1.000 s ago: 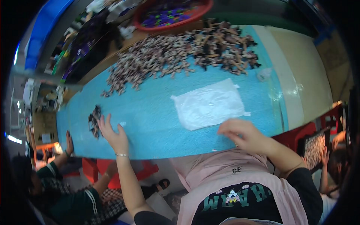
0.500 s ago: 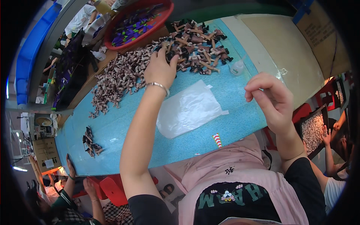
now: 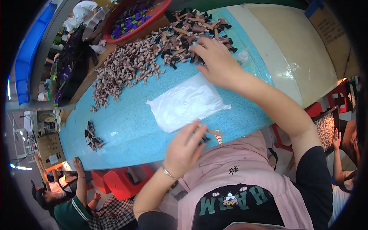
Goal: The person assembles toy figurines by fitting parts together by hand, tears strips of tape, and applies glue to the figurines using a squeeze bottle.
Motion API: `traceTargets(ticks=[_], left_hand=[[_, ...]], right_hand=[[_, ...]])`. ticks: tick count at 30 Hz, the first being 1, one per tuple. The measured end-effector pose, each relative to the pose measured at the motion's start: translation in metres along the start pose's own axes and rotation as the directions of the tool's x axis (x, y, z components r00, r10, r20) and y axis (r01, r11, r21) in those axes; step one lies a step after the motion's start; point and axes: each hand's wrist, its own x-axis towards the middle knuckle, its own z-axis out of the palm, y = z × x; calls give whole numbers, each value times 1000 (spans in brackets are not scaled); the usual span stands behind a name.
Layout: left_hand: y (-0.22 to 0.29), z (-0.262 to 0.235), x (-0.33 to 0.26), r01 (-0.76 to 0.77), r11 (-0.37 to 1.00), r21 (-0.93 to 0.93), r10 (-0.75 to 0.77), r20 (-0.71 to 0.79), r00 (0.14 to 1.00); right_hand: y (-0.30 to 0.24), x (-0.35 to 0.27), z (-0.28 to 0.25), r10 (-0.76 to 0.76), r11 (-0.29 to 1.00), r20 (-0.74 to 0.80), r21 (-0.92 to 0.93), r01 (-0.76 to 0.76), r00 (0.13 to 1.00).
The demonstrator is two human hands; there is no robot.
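My left hand is at the table's near edge, wearing a metal bangle. Its fingers are closed on a small toy figure; a brown limb and a dark part stick out past the fingertips, and the rest is hidden. My right hand hovers over the near edge of a heap of brown and black toy figures, with thumb and fingers apart and nothing visible between them. Between the hands lies a flat white plastic sheet or bag. Left of the heap spreads a pile of small beige and brown toy parts.
A small clear bottle stands beyond my right wrist. Several dark figures lie at the table's left. A red basin with purple and green pieces sits at the back. A cardboard box stands far right. Other people sit at left and right.
My left hand has come back from the piles to the near edge with a toy figure in it. My right hand has moved forward and left to the heap. The white sheet has shifted slightly.
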Motion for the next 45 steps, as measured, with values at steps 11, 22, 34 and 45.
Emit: traceTargets(ticks=[11,22,34,45], left_hand=[[-20,35,-30,118,981,-155,-143,-161,976],[-22,28,-25,75,987,-144,-99,-165,981],[-87,-32,115,202,899,389,-81,-306,949],[-112,-37,144,358,845,398,-260,-279,924]], right_hand=[[29,30,23,21,975,111,-223,4,994],[-63,-88,-47,-181,951,602,309,-18,778],[-2,-9,-17,53,997,158,43,-60,986],[8,36,38,-56,945,186,-307,112,981]])
